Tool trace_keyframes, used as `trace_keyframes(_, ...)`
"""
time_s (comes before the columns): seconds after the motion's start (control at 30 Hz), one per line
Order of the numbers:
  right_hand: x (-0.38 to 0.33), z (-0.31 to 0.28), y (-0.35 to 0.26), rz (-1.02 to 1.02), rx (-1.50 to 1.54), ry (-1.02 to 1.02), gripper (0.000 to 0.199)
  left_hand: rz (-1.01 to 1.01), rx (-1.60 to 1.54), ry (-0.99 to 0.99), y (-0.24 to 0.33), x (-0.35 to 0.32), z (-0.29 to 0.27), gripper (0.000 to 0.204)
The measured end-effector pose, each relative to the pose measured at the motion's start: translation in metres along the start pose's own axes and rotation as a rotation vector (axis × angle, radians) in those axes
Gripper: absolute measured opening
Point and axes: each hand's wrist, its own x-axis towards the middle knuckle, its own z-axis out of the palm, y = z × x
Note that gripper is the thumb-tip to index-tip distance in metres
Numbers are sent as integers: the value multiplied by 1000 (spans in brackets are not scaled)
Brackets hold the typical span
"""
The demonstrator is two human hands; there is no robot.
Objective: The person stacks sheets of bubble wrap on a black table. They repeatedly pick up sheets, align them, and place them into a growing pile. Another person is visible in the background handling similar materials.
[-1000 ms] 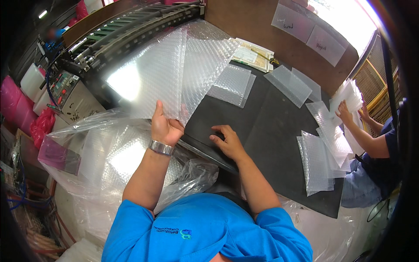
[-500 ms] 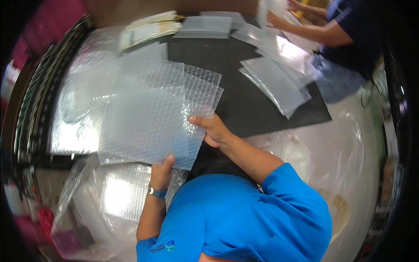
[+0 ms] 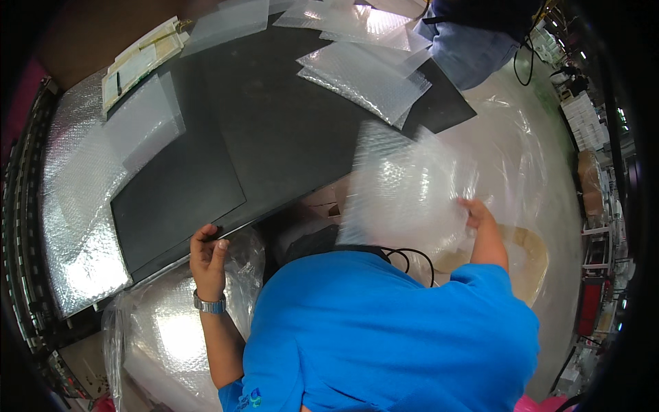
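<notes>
My right hand (image 3: 476,214) is closed on the right edge of the clear bubble-wrap sheets (image 3: 405,192). They hang to the right of my body, past the table's front edge, and are blurred by motion. My left hand (image 3: 208,255), with a metal-band watch on its wrist, is over the front edge of the black table (image 3: 274,103). Its fingers are half curled, thumb apart, with nothing between them. More clear bubble-wrap sheets lie fanned out on the left side of the table (image 3: 141,127).
A pile of bubble-wrap bags (image 3: 371,79) lies on the table's far right. Beside a cream pad of papers (image 3: 141,62) are translucent sheets (image 3: 226,24). Another person (image 3: 473,44) stands behind the far right corner. A large plastic bag of bubble wrap (image 3: 178,336) is below my left arm.
The bubble-wrap sheets moved from in front of me to the right in my right hand. My left hand let go of them and moved left. The view turned rightward.
</notes>
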Motion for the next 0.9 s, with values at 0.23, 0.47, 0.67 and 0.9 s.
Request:
trace_keyframes(0.23,39,-166,119,311,-823,872,64,-36,-54,-17,2,3,-2,36)
trace_keyframes(0.47,42,11,-28,-220,-906,472,42,-63,2,8,6,-4,1,38)
trace_keyframes(0.67,-69,237,-143,-285,-1050,-847,37,-53,32,-4,9,-6,-3,40)
trace_keyframes(0.9,-49,433,-166,-851,-929,-961,64,283,722,294,32,20,-42,33)
